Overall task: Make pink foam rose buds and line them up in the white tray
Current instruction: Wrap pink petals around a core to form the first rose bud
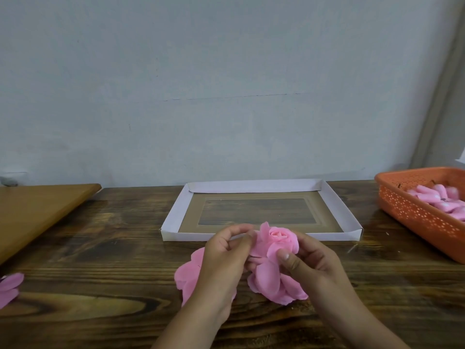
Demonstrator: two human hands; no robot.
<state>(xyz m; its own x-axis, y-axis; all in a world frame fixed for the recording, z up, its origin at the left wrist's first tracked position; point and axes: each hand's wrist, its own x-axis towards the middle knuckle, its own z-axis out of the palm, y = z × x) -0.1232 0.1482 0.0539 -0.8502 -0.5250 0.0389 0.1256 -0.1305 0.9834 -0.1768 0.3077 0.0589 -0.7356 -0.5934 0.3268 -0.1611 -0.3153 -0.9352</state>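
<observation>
Two hands meet over a pink foam rose bud [276, 236] just in front of the white tray [172, 217]. The right hand [310, 260] curls round the bud from the right, its thumb [286, 258] pressed against the outer petal. The left hand [221, 253] pinches a loose petal edge on the bud's left side between thumb and curled fingers. Under the hands, loose pink foam petals [271, 283] hang from the bud and lie on the dark wooden table [113, 248], with another pink piece [188, 273] partly hidden behind the left wrist. The tray sits beyond the hands, its clear window showing the wood grain beneath; no buds lie in it. An orange perforated basket [415, 212] at the right edge holds pink foam pieces [437, 197]. More pink petals [8, 288] lie at the far left, near a lighter wooden board [37, 210].
</observation>
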